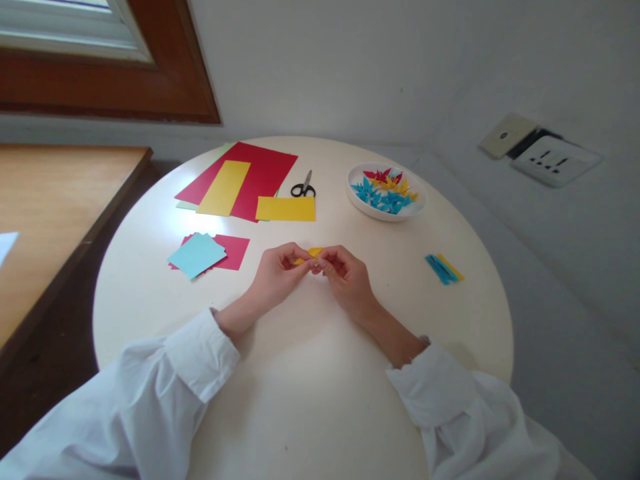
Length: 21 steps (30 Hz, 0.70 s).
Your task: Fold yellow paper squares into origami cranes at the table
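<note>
Between my hands, over the middle of the round table, is a small piece of folded yellow paper (315, 252). My left hand (284, 270) pinches it from the left, thumb against fingertips. From the right, my right hand (345, 275) pinches the same paper, its fingertips meeting those of the left. The fingers hide most of the paper, so its exact shape cannot be made out. Beyond the hands lie a yellow paper strip (286, 209) and black-handled scissors (304, 188).
A white dish (387, 217) holds several folded blue, yellow and red paper pieces. Blue and yellow strips (444, 269) lie at the right. Light blue squares (197, 255) rest on red ones at the left; larger red sheets (267, 167) lie behind. A wall socket (555, 160) is at the right.
</note>
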Each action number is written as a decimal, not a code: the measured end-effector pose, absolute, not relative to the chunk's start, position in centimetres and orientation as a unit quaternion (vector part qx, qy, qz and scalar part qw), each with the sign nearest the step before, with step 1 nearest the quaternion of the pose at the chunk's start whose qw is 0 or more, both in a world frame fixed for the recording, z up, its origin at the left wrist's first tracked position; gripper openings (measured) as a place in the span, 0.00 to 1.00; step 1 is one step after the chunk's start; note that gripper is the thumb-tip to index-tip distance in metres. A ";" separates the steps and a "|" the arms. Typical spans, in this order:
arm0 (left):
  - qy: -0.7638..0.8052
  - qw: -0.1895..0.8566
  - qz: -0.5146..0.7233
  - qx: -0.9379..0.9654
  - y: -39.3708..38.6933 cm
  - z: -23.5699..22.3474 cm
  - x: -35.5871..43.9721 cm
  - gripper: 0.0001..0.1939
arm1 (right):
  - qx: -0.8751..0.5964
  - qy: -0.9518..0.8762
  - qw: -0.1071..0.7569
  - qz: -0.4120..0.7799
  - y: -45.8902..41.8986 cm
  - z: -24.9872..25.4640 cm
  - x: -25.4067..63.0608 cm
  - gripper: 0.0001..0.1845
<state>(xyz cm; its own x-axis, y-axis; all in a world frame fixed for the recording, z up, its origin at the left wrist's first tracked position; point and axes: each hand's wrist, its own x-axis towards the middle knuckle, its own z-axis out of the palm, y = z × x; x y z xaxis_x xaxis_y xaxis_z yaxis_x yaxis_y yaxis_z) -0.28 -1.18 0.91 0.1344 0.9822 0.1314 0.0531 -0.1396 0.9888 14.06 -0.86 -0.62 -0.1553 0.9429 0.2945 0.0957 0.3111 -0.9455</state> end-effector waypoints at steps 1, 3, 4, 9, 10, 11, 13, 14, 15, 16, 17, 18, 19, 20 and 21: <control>0.444 0.480 0.485 0.581 -1.2 0.9 -0.3 0.07 | -0.414 -0.634 0.505 0.414 -0.9 -0.6 14.0 0.04; 0.438 0.480 0.489 0.582 -1.2 0.8 -0.3 0.07 | -0.421 -0.634 0.510 0.402 -1.0 -0.5 14.0 0.04; 0.437 0.479 0.491 0.582 -1.2 0.7 -0.4 0.07 | -0.423 -0.635 0.513 0.393 -1.1 -0.5 13.9 0.04; 0.444 0.452 0.492 0.597 -1.1 0.5 -0.5 0.07 | -0.445 -0.661 0.521 0.306 -1.4 -0.1 13.7 0.04; 0.444 0.448 0.492 0.600 -1.1 0.5 -0.5 0.07 | -0.448 -0.665 0.521 0.294 -1.5 -0.1 13.7 0.04; 0.444 0.446 0.493 0.601 -1.1 0.5 -0.5 0.07 | -0.450 -0.666 0.521 0.287 -1.5 -0.1 13.6 0.04; 0.440 0.446 0.495 0.602 -1.1 0.5 -0.5 0.07 | -0.452 -0.664 0.524 0.286 -1.6 -0.1 13.6 0.04; 0.439 0.447 0.497 0.601 -1.1 0.5 -0.5 0.07 | -0.451 -0.662 0.526 0.287 -1.6 -0.1 13.6 0.04; 0.438 0.448 0.498 0.600 -1.1 0.5 -0.5 0.07 | -0.450 -0.659 0.529 0.288 -1.6 -0.1 13.5 0.04; 0.437 0.448 0.500 0.599 -1.2 0.5 -0.5 0.07 | -0.449 -0.658 0.531 0.287 -1.6 -0.1 13.5 0.04; 0.437 0.447 0.501 0.598 -1.2 0.5 -0.5 0.06 | -0.448 -0.658 0.533 0.286 -1.7 -0.1 13.5 0.04; 0.436 0.447 0.503 0.597 -1.2 0.5 -0.5 0.06 | -0.447 -0.659 0.535 0.284 -1.7 -0.1 13.5 0.04; 0.436 0.445 0.505 0.597 -1.2 0.5 -0.5 0.06 | -0.446 -0.660 0.536 0.281 -1.7 -0.1 13.5 0.04; 0.436 0.443 0.506 0.598 -1.2 0.5 -0.5 0.06 | -0.446 -0.660 0.537 0.278 -1.8 -0.1 13.5 0.04; 0.436 0.439 0.507 0.600 -1.2 0.5 -0.5 0.06 | -0.445 -0.661 0.538 0.275 -1.8 -0.1 13.5 0.04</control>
<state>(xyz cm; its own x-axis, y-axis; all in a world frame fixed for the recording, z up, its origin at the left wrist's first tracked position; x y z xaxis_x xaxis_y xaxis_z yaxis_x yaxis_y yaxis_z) -0.46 -1.21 0.50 0.1052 0.9684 0.2260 0.0787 -0.2346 0.9689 13.51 -1.79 -0.08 -0.0253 0.8844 0.4660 0.2918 0.4524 -0.8427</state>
